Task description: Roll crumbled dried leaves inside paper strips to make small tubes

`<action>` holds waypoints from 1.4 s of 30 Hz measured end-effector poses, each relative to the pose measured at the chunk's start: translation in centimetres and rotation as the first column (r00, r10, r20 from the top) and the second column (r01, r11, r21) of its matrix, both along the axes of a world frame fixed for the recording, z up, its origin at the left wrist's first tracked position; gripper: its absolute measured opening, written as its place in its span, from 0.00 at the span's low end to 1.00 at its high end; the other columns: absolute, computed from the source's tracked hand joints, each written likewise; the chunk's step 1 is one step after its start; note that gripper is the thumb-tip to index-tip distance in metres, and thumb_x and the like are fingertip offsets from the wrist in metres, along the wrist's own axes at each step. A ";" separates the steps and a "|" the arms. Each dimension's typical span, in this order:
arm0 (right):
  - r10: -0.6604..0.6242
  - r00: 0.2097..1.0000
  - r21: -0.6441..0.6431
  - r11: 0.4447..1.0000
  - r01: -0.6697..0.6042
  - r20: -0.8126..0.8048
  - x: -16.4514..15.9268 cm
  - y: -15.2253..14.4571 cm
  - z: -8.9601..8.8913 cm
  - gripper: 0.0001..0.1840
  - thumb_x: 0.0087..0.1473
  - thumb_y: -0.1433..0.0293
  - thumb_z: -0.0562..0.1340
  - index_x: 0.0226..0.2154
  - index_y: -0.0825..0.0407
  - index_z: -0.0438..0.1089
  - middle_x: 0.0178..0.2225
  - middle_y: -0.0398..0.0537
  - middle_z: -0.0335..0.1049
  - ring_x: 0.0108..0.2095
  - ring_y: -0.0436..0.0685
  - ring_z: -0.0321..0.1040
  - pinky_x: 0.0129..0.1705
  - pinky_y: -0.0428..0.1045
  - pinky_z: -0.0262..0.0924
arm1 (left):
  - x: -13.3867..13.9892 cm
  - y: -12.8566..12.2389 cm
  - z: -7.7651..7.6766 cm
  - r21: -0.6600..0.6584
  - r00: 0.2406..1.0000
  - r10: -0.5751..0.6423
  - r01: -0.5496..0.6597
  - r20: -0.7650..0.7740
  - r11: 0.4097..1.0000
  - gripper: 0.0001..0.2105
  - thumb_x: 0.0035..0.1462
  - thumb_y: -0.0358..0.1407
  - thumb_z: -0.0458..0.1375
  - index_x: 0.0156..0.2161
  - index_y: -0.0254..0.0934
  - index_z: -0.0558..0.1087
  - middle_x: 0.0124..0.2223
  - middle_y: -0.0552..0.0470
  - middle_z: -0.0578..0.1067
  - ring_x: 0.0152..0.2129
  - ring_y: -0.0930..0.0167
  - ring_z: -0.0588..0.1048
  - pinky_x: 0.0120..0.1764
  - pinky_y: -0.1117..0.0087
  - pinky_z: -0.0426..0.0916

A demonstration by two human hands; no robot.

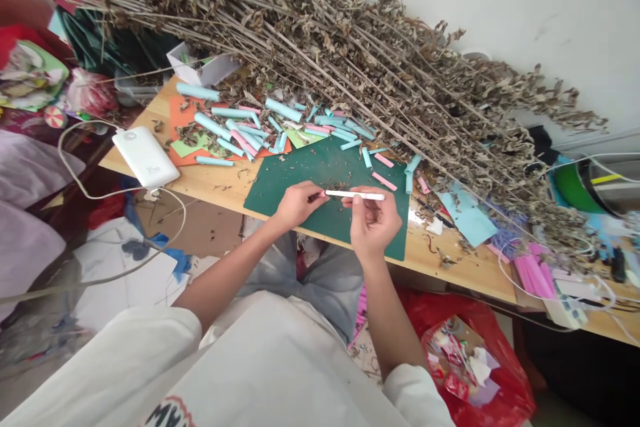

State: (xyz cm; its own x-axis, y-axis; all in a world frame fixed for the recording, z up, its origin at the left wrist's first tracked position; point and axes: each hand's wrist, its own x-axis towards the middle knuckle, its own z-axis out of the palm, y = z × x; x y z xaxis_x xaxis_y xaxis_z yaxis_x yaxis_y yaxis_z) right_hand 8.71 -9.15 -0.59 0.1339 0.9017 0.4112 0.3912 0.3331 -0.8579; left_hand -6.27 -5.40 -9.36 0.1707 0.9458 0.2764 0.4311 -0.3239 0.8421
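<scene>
My right hand [375, 223] is closed round a slim white stick, pen-like in shape [357, 195], held nearly level and pointing left. The stick's left tip meets the fingertips of my left hand [300, 205]. Those fingers are pinched together, with a bit of pink showing between them, perhaps a small pink paper roll [321, 194]; most of it is hidden. Both hands are above a dark green cutting mat [280, 190]. Dry leaf crumbs [336, 185] lie on the mat just behind the fingertips.
Many blue paper rolls [283, 110] and pink ones [384, 181] lie behind the mat. Dried leafy stalks [300, 27] span the back of the wooden table [220, 180]. A white power bank [145, 157] with a cable sits left. A red plastic bag [505, 373] stands below right.
</scene>
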 end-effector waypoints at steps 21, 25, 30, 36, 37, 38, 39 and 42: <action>0.048 0.947 0.075 0.994 -0.076 0.319 0.0 1.1 -1.7 0.05 0.59 0.69 0.58 0.40 0.49 0.66 0.37 0.48 0.75 0.31 0.52 0.75 0.34 0.46 0.72 | -0.2 0.0 0.3 0.013 0.999 -0.031 0.031 -0.022 0.999 0.10 0.61 0.38 0.58 0.35 0.35 0.78 0.32 0.50 0.75 0.28 0.74 0.71 0.31 0.74 0.62; 0.080 0.946 0.039 0.994 -0.098 0.315 -0.1 1.6 -0.7 0.03 0.59 0.69 0.58 0.38 0.49 0.66 0.35 0.47 0.75 0.30 0.51 0.75 0.33 0.45 0.71 | -0.2 0.1 0.1 0.008 1.000 -0.026 0.026 -0.004 1.000 0.10 0.61 0.39 0.58 0.36 0.36 0.78 0.32 0.50 0.75 0.27 0.74 0.71 0.31 0.75 0.62; 0.120 0.934 0.001 0.992 -0.128 0.335 -0.2 2.3 0.4 0.03 0.60 0.68 0.57 0.36 0.49 0.66 0.32 0.46 0.74 0.29 0.51 0.74 0.32 0.45 0.70 | -0.2 0.0 0.0 0.005 0.999 -0.036 0.036 0.002 0.999 0.10 0.61 0.39 0.58 0.38 0.36 0.79 0.33 0.50 0.76 0.28 0.74 0.72 0.31 0.75 0.63; 0.119 0.958 -0.043 0.993 -0.112 0.262 -0.7 2.4 0.0 0.05 0.60 0.65 0.57 0.36 0.49 0.66 0.32 0.46 0.74 0.29 0.51 0.74 0.32 0.45 0.70 | -0.3 0.1 0.0 -0.003 0.999 -0.037 0.037 0.003 0.999 0.10 0.61 0.40 0.58 0.37 0.36 0.78 0.33 0.50 0.76 0.28 0.74 0.72 0.32 0.75 0.63; 0.132 0.959 -0.056 0.991 -0.122 0.250 -0.5 2.4 0.1 0.06 0.60 0.65 0.57 0.36 0.49 0.66 0.32 0.46 0.73 0.29 0.51 0.74 0.32 0.45 0.69 | -0.3 0.1 0.0 -0.004 0.999 -0.037 0.037 0.000 0.999 0.11 0.61 0.40 0.58 0.37 0.36 0.78 0.33 0.50 0.76 0.27 0.74 0.72 0.31 0.75 0.63; 0.130 0.963 -0.063 0.991 -0.118 0.236 -0.1 2.4 0.2 0.07 0.61 0.64 0.57 0.36 0.49 0.67 0.31 0.45 0.73 0.29 0.52 0.74 0.32 0.45 0.69 | -0.3 0.1 0.0 -0.005 0.999 -0.034 0.034 -0.002 0.999 0.11 0.61 0.40 0.58 0.37 0.36 0.78 0.33 0.50 0.76 0.27 0.74 0.72 0.31 0.74 0.63; 0.096 0.970 -0.054 0.995 -0.086 0.224 0.5 2.5 0.4 0.08 0.61 0.62 0.57 0.37 0.49 0.67 0.31 0.45 0.73 0.29 0.52 0.73 0.32 0.46 0.69 | -0.3 0.1 0.0 -0.005 1.000 -0.029 0.029 -0.001 1.000 0.11 0.61 0.41 0.58 0.37 0.36 0.78 0.33 0.49 0.76 0.27 0.74 0.72 0.32 0.74 0.63; -0.162 0.950 0.060 0.987 0.151 0.267 3.6 4.0 0.8 0.12 0.61 0.60 0.56 0.40 0.49 0.68 0.31 0.46 0.72 0.27 0.53 0.70 0.31 0.48 0.66 | -0.2 0.1 0.1 -0.011 1.000 -0.009 0.009 0.010 1.000 0.11 0.60 0.41 0.59 0.36 0.35 0.78 0.33 0.49 0.76 0.27 0.73 0.72 0.32 0.74 0.64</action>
